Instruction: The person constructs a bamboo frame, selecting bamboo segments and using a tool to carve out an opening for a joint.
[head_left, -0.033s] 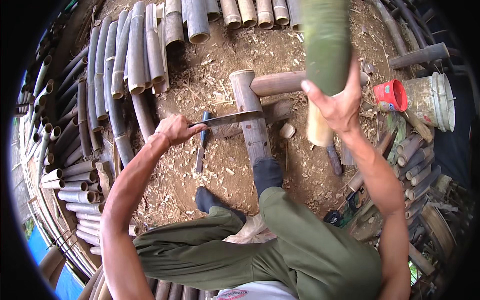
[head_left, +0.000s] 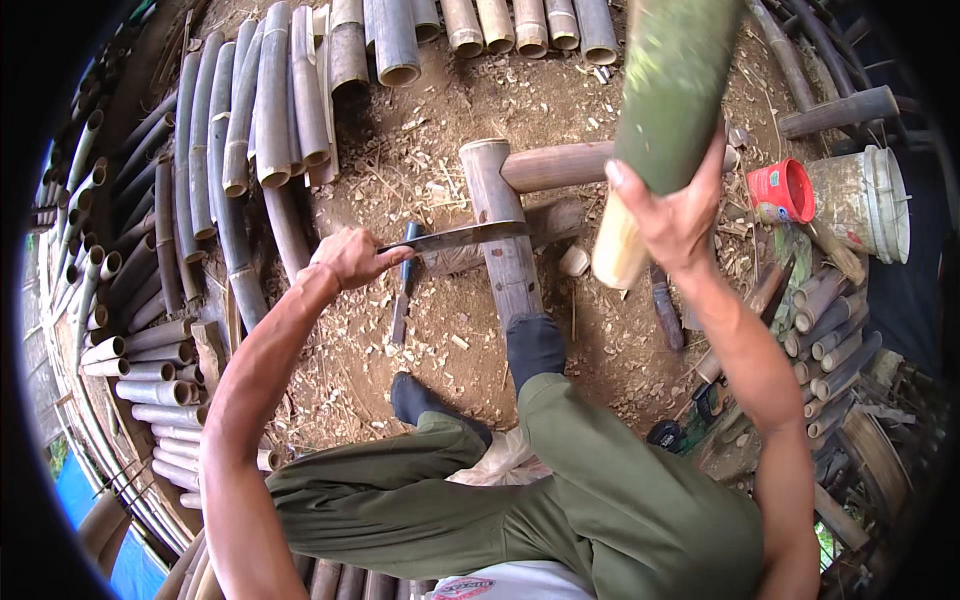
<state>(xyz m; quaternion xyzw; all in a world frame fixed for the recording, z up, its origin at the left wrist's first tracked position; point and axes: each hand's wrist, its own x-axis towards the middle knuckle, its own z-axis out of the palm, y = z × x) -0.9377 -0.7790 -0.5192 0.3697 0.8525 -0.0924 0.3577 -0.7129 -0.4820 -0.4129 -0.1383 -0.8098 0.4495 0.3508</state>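
My left hand (head_left: pixel 350 259) is closed round the grip of a long, dark-bladed knife (head_left: pixel 462 238). The blade lies across a bamboo post (head_left: pixel 513 275), and a bamboo crosspiece (head_left: pixel 562 166) joins this post near its top. Raised at the right, my right hand (head_left: pixel 680 215) grips a thick wooden club (head_left: pixel 668 110), green above and pale at its narrower lower end. The club's top runs out of view. My foot in a dark sock (head_left: pixel 534 350) touches the post's lower end. A blue-handled chisel (head_left: pixel 404 290) lies below the knife.
Cut bamboo tubes (head_left: pixel 270 110) lie in rows at the left and far side. A red tub (head_left: pixel 782 192) and a dirty pale bucket (head_left: pixel 860 203) lie at the right, above stacked short bamboo pieces (head_left: pixel 835 345). A dark-handled tool (head_left: pixel 666 310) and wood chips lie on the ground.
The club in my right hand has tilted: its upper part has swung right and its pale end left. The left hand and the knife have not moved.
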